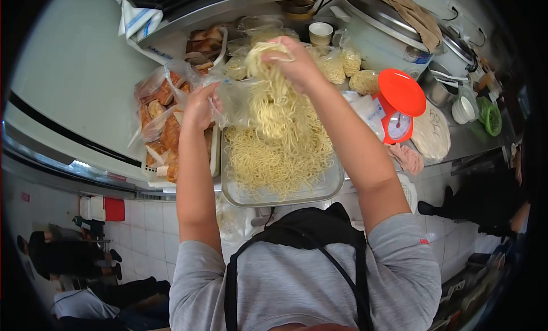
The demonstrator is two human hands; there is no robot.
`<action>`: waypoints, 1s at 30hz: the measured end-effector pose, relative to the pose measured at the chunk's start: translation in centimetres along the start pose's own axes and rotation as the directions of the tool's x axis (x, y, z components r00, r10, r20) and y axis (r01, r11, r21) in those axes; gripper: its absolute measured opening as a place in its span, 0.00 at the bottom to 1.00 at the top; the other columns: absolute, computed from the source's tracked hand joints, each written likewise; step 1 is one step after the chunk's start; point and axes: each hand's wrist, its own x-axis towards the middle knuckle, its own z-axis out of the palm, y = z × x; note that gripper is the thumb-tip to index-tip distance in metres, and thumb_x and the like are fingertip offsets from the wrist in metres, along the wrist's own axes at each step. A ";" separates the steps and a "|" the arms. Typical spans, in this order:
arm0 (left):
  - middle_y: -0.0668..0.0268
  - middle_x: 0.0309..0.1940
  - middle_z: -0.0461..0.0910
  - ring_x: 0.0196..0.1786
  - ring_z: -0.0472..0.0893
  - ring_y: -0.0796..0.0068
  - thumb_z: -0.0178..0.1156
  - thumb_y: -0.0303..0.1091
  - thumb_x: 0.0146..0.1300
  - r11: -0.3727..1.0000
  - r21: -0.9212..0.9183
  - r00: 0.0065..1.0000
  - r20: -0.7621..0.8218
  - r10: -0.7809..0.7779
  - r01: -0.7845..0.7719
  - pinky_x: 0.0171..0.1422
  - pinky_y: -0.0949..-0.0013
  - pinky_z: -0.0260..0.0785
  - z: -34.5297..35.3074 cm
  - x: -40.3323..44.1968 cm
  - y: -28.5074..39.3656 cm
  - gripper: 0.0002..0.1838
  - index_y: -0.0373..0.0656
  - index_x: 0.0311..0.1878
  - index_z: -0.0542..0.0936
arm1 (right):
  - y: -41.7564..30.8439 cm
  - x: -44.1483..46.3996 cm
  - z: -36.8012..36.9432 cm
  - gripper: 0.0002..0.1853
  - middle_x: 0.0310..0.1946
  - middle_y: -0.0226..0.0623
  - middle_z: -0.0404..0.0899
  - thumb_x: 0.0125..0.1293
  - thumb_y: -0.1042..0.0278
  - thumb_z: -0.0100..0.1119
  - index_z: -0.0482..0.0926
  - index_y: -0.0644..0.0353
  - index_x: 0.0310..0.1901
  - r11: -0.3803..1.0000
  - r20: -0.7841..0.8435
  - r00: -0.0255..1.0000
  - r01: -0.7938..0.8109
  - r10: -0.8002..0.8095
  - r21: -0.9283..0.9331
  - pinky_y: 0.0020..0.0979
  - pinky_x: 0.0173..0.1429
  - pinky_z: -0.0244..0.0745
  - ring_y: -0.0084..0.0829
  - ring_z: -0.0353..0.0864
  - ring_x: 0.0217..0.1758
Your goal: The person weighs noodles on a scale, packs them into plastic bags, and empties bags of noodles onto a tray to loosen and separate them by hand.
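A metal tray (229,189) in front of me holds a loose heap of yellow noodles (279,165). My right hand (291,60) grips a bunch of noodles (274,105), raised so that the strands hang down over the heap. My left hand (200,105) pinches the edge of a clear plastic bag (231,100), just left of the hanging strands. Behind the tray are several clear bags of noodles (333,69). Whether any noodles are inside the held bag I cannot tell.
Browned meat pieces (171,131) in plastic and a basket lie to the left. At right are a red kitchen scale (399,125), a bagged pale round stack (431,134) and a large lidded pot (377,37). A white cup (321,31) stands behind. Other people stand at both sides.
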 end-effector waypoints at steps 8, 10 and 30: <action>0.57 0.36 0.70 0.38 0.71 0.67 0.52 0.39 0.54 0.736 0.664 0.990 0.038 0.138 -0.128 0.41 0.69 0.63 -0.7 0.0 -6.1 0.21 0.37 0.47 0.64 | 10.9 -11.1 4.6 0.39 0.60 0.47 0.46 0.43 0.52 0.60 0.55 0.42 0.59 0.462 0.134 0.983 0.063 0.123 -0.884 0.57 0.59 0.44 0.57 0.41 0.62; 0.50 0.47 0.68 0.50 0.68 0.61 0.55 0.42 0.51 0.552 0.824 0.991 0.129 0.034 -0.127 0.52 0.67 0.59 -0.4 -1.1 -7.3 0.30 0.35 0.54 0.61 | 10.4 -12.6 4.2 0.44 0.60 0.49 0.45 0.40 0.51 0.61 0.48 0.41 0.60 0.459 0.049 0.987 -0.027 0.152 -0.888 0.56 0.59 0.45 0.58 0.42 0.61; 0.51 0.39 0.72 0.38 0.76 0.59 0.49 0.30 0.55 0.907 -0.417 0.987 0.111 0.115 -0.059 0.41 0.58 0.71 3.8 -3.0 5.7 0.15 0.29 0.43 0.67 | -6.5 -1.0 -1.3 0.15 0.33 0.37 0.74 0.56 0.69 0.45 0.68 0.62 0.45 0.993 -0.043 0.999 0.000 -0.005 -0.118 0.24 0.35 0.69 0.24 0.73 0.33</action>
